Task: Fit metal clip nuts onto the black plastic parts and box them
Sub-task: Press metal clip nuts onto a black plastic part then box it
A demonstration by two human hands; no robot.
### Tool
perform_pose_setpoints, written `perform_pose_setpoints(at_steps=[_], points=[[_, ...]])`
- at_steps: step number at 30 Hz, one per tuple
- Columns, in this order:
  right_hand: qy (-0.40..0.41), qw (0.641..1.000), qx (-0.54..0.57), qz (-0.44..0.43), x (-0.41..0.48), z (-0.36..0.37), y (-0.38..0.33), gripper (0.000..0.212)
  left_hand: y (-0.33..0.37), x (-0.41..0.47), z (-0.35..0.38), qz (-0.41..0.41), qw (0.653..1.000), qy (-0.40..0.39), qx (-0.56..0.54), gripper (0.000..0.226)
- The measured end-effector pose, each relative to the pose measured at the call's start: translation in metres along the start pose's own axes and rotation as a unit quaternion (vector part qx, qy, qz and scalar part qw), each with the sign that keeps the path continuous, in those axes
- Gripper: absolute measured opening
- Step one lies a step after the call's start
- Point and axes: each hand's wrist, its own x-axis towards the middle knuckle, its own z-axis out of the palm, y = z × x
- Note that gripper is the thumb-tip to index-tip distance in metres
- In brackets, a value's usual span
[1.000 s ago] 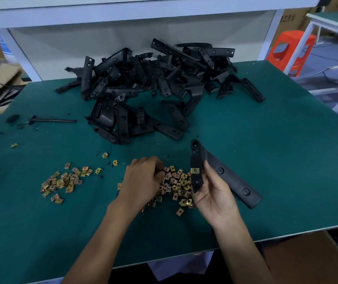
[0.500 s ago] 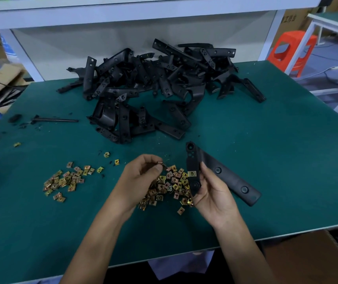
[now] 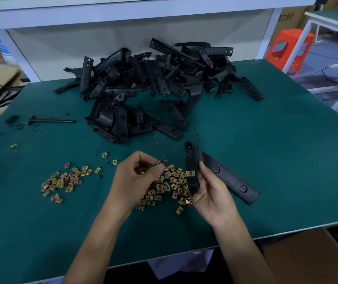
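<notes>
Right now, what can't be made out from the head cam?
All head view:
- Left hand: curled fingers hide whether it holds more than the one clip nut at its fingertips.
- Black plastic part: right hand covers its near end; only one fitted nut shows.
- Pile of black parts: too dark and tangled to count.
- Cardboard, lower right: cut off by the frame edge; contents unseen.

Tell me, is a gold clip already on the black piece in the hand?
On: one gold clip nut sits on the edge of the black part the right hand holds.
</notes>
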Motion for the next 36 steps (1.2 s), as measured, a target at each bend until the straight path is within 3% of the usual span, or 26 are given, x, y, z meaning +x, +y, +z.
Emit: perform_pose_setpoints(at_steps=[5,9,16,23,30,36], points=[[-0.007,1.000,0.010,0.009,0.001,-0.002,0.001,0.028,-0.001,0.001,-0.002,-0.043,0.997,-0.011,-0.068,0.005],[-0.005,1.000,0.012,0.004,0.000,0.000,0.001,0.028,-0.005,0.002,-0.001,-0.026,1.000,-0.008,-0.013,0.025],[-0.001,1.000,0.010,0.007,-0.001,-0.001,0.000,0.024,-0.005,0.002,0.000,-0.021,1.000,0.014,-0.006,0.010],[-0.011,1.000,-0.006,0.011,0.001,-0.002,0.002,0.031,0.008,-0.004,0.011,-0.080,0.977,0.000,-0.196,0.016],[-0.013,0.999,-0.029,0.017,-0.001,0.000,0.003,0.030,0.014,-0.013,0.026,-0.052,0.985,-0.043,-0.160,0.014],[0.003,0.999,-0.028,0.028,-0.002,0.004,0.003,0.036,0.019,-0.011,0.032,-0.064,0.969,-0.021,-0.238,0.016]])
